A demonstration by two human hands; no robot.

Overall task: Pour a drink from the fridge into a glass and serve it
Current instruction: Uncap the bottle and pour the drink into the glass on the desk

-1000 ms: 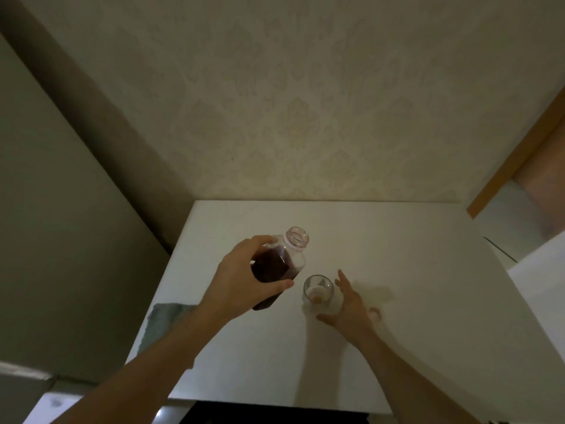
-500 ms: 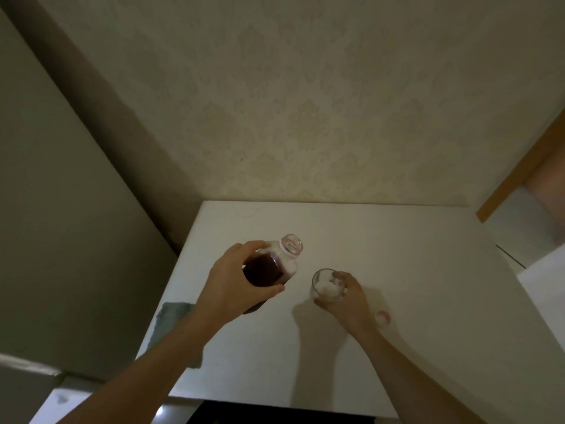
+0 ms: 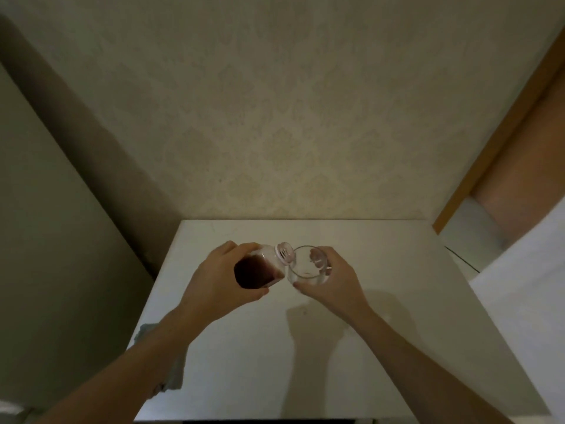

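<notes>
My left hand (image 3: pixel 218 280) grips a clear bottle (image 3: pixel 260 269) holding dark red drink, uncapped and tilted to the right. Its open mouth touches the rim of a clear glass (image 3: pixel 305 266). My right hand (image 3: pixel 333 281) holds that glass lifted above the white table (image 3: pixel 382 332), tipped slightly toward the bottle. A trace of dark liquid shows at the bottom of the glass. The bottle's cap is not visible; my right hand covers the spot where it lay.
A grey-green cloth (image 3: pixel 175 368) lies at the table's front left, partly under my left forearm. A patterned wall stands behind the table, a tall plain panel (image 3: pixel 46 240) on the left, a wooden door frame (image 3: pixel 501 133) on the right.
My right hand closed on the glass and lifted it off the table. The bottle tilted further right until its mouth met the glass rim.
</notes>
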